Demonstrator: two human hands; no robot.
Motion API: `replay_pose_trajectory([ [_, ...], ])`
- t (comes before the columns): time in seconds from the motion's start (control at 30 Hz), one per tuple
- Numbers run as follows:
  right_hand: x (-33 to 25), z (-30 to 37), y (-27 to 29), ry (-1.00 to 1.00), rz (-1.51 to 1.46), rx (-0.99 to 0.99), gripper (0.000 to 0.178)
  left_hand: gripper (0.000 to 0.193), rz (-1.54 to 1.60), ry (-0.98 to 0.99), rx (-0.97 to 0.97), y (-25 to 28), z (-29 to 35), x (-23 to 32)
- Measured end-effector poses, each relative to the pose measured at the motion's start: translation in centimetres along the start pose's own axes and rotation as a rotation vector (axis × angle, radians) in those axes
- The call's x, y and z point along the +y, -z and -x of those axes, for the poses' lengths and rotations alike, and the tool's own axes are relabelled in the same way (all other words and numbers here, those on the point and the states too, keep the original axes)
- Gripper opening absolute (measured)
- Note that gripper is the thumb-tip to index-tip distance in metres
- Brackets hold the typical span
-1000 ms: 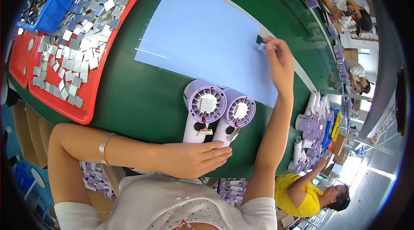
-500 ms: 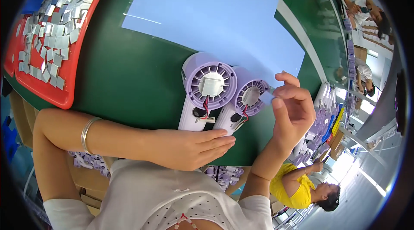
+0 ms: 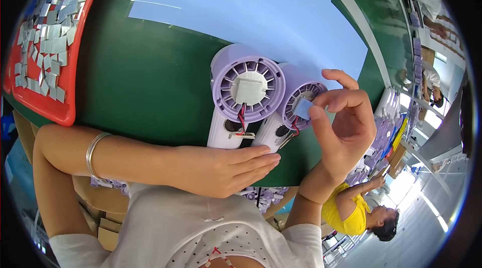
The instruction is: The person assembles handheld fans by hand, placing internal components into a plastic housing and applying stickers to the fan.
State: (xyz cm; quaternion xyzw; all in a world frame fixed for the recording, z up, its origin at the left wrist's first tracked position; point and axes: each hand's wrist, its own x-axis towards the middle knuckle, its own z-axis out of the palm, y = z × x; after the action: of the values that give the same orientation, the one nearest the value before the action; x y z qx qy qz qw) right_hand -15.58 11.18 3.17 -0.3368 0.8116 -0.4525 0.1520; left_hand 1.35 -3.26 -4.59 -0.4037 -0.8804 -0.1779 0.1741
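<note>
Two lilac handheld fans (image 3: pixel 277 72) lie side by side, their round heads facing up and white handles toward me. On the left fan's hub sits a square silver plate (image 3: pixel 250 91); red and black wires with a white connector (image 3: pixel 245 135) come out below it. My left hand (image 3: pixel 238 170) rests with straight fingers against the handle ends. Between thumb and forefinger, my right hand (image 3: pixel 346 122) pinches a small pale-blue square pad (image 3: pixel 303 109) over the right fan's hub. The pad partly covers that hub, and I cannot tell whether it touches.
A red tray (image 3: pixel 73 82) full of silver square plates (image 3: pixel 50 42) stands at the left. Beyond the fans, a light-blue sheet (image 3: pixel 241 7) covers part of the green table (image 3: pixel 135 82). More lilac fan parts (image 3: pixel 379 140) lie at the right, near a person in yellow (image 3: pixel 349 212).
My right hand has brought the blue pad left, from the right fan's rim to over its hub. My left hand stays at the handles. The whole view has shifted slightly.
</note>
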Motion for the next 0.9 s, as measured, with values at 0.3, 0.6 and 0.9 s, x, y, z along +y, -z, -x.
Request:
replay_pose_trajectory([
  [0.3,-0.25,-0.06,-0.3,0.087,0.003,-0.033,0.026,0.051,-0.01,0.007,-0.006,0.22,0.04,-0.12],
  [0.6,-0.12,-0.22,-0.52,0.144,0.123,-0.004,0.027,0.051,-0.021,0.003,-0.006,0.27,0.04,-0.14],
  [0.9,-0.36,-0.09,-0.48,0.083,0.111,0.031,0.027,0.05,-0.014,0.012,0.003,0.15,0.05,-0.08],
])
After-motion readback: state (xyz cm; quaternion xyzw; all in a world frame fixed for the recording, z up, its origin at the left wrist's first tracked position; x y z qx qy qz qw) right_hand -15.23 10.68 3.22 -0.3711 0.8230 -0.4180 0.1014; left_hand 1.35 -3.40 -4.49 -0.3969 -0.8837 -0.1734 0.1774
